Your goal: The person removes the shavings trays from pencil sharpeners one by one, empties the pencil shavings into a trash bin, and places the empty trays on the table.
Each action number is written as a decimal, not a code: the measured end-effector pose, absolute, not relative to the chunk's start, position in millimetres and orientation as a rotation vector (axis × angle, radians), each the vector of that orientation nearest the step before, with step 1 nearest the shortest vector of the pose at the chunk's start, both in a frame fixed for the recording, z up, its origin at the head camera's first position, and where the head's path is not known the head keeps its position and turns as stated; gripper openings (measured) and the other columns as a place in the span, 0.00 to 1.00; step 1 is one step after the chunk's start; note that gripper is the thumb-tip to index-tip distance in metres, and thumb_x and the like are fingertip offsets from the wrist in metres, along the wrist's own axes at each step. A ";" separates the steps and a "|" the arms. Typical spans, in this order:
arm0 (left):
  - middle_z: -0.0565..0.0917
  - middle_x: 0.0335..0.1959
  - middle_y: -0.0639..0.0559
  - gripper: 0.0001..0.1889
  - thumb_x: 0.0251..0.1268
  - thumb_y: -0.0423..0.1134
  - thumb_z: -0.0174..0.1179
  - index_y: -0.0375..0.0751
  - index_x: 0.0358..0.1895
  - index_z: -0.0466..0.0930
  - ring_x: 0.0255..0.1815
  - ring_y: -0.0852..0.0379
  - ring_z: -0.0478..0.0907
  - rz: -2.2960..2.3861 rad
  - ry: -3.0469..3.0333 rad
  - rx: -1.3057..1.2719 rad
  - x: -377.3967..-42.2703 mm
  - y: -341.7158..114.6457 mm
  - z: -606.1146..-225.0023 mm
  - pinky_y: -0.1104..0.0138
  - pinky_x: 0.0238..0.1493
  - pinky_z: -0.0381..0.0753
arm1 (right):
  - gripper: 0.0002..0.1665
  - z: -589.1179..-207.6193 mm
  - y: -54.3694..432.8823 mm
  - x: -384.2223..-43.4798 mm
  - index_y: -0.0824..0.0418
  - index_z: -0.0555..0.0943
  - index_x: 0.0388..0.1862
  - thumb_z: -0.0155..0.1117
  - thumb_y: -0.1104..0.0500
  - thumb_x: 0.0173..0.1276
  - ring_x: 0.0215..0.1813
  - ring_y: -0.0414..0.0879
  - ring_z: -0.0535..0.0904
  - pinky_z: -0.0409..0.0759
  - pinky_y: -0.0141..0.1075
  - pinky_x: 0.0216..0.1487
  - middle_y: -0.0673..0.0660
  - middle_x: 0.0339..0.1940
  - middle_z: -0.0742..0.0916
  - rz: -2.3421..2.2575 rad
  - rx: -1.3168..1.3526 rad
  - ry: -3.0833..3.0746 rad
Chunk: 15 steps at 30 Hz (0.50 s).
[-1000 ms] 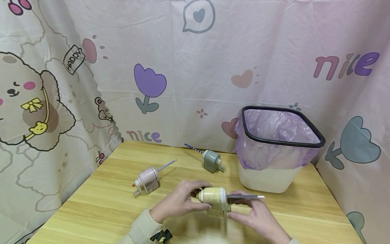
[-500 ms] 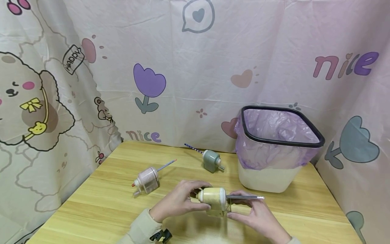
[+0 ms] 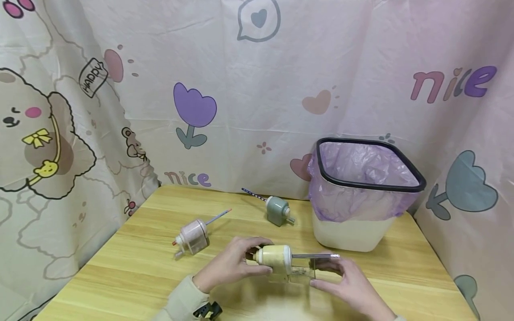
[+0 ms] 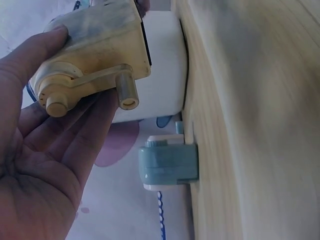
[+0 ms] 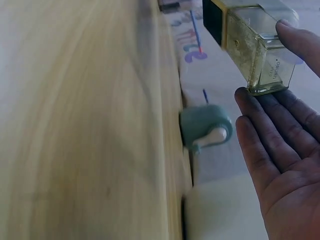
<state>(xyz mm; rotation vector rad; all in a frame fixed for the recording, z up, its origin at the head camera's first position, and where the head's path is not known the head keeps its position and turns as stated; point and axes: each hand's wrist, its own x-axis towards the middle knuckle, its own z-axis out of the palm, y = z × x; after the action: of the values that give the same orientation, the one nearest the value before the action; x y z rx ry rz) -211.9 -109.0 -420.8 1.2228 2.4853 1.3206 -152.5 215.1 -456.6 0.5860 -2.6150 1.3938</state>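
Note:
My left hand [image 3: 229, 264] grips a yellow crank pencil sharpener [image 3: 274, 256] above the table, thumb on the near side. In the left wrist view its crank handle [image 4: 127, 90] faces the palm. A dark pencil [image 3: 313, 256] sticks out of the sharpener's right end. My right hand [image 3: 351, 283] pinches the clear shavings drawer [image 3: 301, 273], which is partly out of the sharpener's body. Shavings dust clings to the drawer walls [image 5: 245, 55] in the right wrist view.
A pink sharpener [image 3: 193, 236] with a pencil stands on the left of the table. A grey-green sharpener [image 3: 277, 211] with a dotted pencil is at the back. Behind the right hand stands a white bin [image 3: 349, 234] with a purple liner. Printed curtains enclose the table.
My right hand has moved right, sliding the drawer partly out of the yellow sharpener. The sharpener and my left hand have shifted slightly left in view.

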 end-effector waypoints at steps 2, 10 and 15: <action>0.91 0.52 0.50 0.28 0.66 0.47 0.77 0.44 0.67 0.82 0.46 0.67 0.87 1.317 2.490 1.219 -213.1 -110.6 -421.7 0.70 0.48 0.90 | 0.26 -456.0 222.4 -150.5 0.55 0.87 0.59 0.82 0.48 0.66 0.54 0.34 0.88 0.87 0.35 0.61 0.46 0.53 0.93 1.379 0.523 -2.663; 0.91 0.52 0.50 0.28 0.66 0.48 0.76 0.44 0.66 0.82 0.48 0.66 0.87 1.264 2.520 1.173 -219.9 -114.5 -428.3 0.72 0.51 0.88 | 0.27 -456.9 246.7 -146.7 0.55 0.85 0.62 0.82 0.51 0.66 0.55 0.32 0.88 0.87 0.31 0.58 0.52 0.55 0.93 1.357 0.516 -2.658; 0.91 0.52 0.51 0.27 0.66 0.47 0.77 0.43 0.65 0.83 0.49 0.64 0.88 1.242 2.532 1.127 -225.9 -115.6 -435.8 0.71 0.54 0.88 | 0.25 -452.3 256.0 -142.7 0.54 0.86 0.60 0.82 0.50 0.67 0.54 0.32 0.87 0.88 0.31 0.57 0.51 0.55 0.92 1.322 0.467 -2.685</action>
<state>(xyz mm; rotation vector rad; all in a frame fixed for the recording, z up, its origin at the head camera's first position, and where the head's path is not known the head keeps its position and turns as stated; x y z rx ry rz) -225.9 -115.6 -435.8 1.1266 2.5319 1.2420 -142.7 256.0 -452.3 0.4674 -2.6848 1.3218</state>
